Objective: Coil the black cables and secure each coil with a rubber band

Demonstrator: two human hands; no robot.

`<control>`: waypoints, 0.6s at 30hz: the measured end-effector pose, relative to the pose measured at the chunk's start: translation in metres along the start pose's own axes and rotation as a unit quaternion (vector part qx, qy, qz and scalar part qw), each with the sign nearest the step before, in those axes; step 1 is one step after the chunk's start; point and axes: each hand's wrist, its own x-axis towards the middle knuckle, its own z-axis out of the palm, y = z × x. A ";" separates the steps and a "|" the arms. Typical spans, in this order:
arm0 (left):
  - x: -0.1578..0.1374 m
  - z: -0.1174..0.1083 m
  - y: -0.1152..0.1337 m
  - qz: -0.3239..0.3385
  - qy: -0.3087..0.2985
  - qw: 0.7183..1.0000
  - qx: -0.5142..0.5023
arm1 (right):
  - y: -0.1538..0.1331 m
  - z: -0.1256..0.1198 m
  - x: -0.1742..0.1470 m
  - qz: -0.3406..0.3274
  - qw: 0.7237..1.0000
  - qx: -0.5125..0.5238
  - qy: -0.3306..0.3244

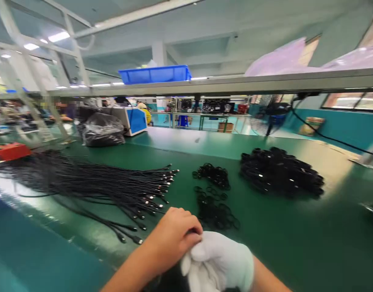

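My bare left hand [174,235] is closed, its fingers meeting my right hand at the bottom centre. My right hand [221,259], in a white glove, is closed too. Between and beneath them shows a black bundle [172,280] that looks like coiled cable; most of it is hidden by the hands and the frame edge. Left of the hands lie many straight black cables [113,182], connector ends pointing right. Just beyond my hands are two loose heaps of thin black bands, a nearer heap [218,213] and a farther heap [215,174].
A pile of coiled black cables [280,172] sits at right on the green table [265,243]. Back left are a black plastic bag [102,129] and a blue-and-white box [136,121]; a red box [11,151] lies far left. Overhead, a shelf [216,86] carries a blue basket [156,75].
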 end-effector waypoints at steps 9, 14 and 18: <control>0.033 -0.006 0.013 0.016 -0.073 0.997 0.008 | -0.017 -0.012 0.000 0.046 0.978 0.088 -0.182; 0.036 -0.006 0.016 0.020 -0.101 0.995 -0.003 | -0.001 -0.022 0.014 0.080 0.977 0.054 -0.189; 0.023 0.001 -0.006 0.066 -0.023 0.997 0.017 | 0.004 -0.012 0.010 -0.038 0.985 0.076 -0.152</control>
